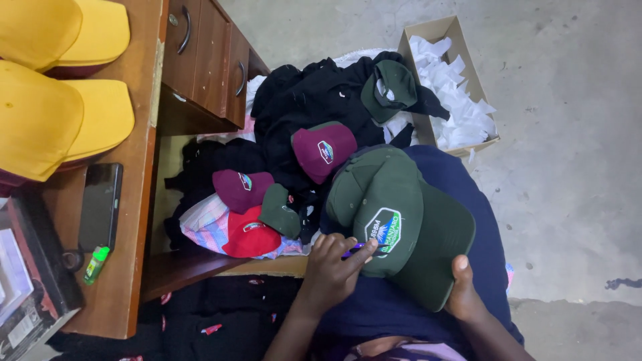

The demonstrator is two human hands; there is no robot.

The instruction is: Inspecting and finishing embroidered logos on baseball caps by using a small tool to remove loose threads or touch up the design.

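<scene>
A dark green cap (401, 220) with an embroidered patch on its front lies on my lap. My left hand (334, 267) rests against the cap's front edge and pinches a small purple tool (354, 250) next to the patch. My right hand (463, 294) grips the cap's brim from below, thumb on top. Both hands sit at the bottom centre of the head view.
A pile of black garments (301, 100) holds two maroon caps (324, 151), a red cap (249, 234) and green caps (389, 88). A cardboard box of white paper (449, 87) stands on the concrete floor. The wooden desk (144, 167) at left carries yellow caps (60, 120), a phone (100, 207) and a green lighter (95, 264).
</scene>
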